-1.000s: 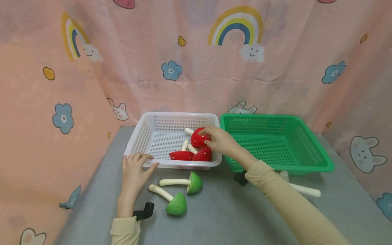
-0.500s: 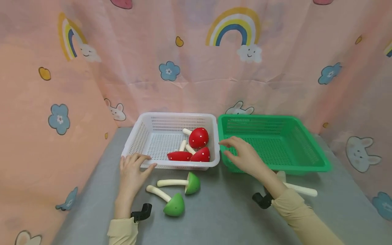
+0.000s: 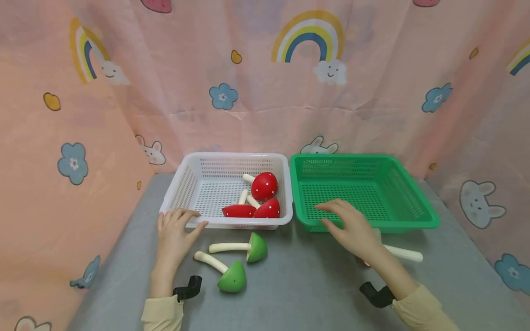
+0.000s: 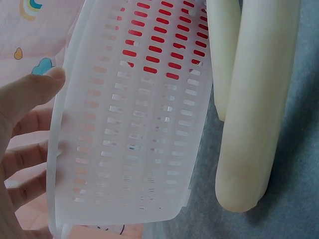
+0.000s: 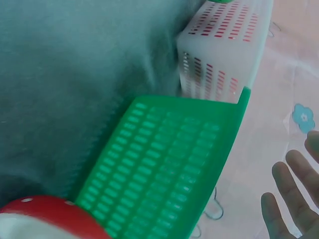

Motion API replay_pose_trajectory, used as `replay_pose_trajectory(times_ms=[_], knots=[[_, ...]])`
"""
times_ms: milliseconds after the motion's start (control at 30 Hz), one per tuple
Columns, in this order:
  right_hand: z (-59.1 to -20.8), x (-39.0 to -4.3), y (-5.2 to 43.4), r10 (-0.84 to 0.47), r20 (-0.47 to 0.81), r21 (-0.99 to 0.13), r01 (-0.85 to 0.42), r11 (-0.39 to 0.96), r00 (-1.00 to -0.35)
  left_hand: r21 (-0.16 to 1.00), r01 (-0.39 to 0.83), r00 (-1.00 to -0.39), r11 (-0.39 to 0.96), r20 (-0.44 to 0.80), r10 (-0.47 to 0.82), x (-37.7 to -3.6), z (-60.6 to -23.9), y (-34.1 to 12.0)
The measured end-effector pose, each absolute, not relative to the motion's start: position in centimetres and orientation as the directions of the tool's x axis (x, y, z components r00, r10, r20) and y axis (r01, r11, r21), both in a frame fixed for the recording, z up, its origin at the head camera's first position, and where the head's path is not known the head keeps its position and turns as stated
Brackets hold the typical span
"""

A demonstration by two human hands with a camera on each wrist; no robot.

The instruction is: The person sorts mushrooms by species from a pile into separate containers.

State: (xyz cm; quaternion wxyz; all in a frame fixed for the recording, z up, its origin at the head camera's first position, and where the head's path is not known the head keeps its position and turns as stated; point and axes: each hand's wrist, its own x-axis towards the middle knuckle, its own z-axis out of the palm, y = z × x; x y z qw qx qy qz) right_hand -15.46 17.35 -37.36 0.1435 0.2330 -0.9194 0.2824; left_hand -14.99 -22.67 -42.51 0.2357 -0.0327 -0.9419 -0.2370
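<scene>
A white basket (image 3: 232, 156) holds three red spotted toy mushrooms (image 3: 265, 185). My left hand (image 3: 194, 219) holds its front left rim, fingers over the top and thumb (image 4: 35, 92) on the outer wall (image 4: 129, 124). Two green-capped mushrooms (image 3: 256, 247) (image 3: 232, 278) lie on the grey table just in front of that basket. My right hand (image 3: 331, 215) hovers with relaxed, empty fingers (image 5: 294, 194) over the front rim of the green basket (image 3: 414, 193), which has nothing in it. A white-stemmed mushroom (image 3: 403, 253) lies partly hidden behind that hand; its red cap (image 5: 45, 214) shows in the right wrist view.
Pink patterned curtains close in the table at the back and both sides. The two baskets stand side by side, almost touching. Black wrist mounts (image 3: 188, 288) (image 3: 374, 294) sit at my cuffs. Bare grey tabletop (image 3: 306, 285) lies between my arms.
My right hand let go of the red mushroom in the white basket, then drew back to the right, over the green basket's front rim. The left hand stayed put.
</scene>
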Motion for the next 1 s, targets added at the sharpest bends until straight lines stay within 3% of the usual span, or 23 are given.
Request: replay_pose_trajectory(times_ms=[833, 1000], knots=[[-40.6, -11.3, 24.7, -0.177, 0.331, -0.442, -0.318, 0.839, -0.927, 0.446, 0.158, -0.893, 0.881, 0.445, -0.066, -14.9, -42.5, -22.7], [-41.4, -11.2, 26.2, -0.202, 0.368, -0.361, -0.340, 0.869, -0.908, 0.442, 0.164, -0.889, 0.882, 0.453, -0.062, -15.0, -42.5, -22.7]])
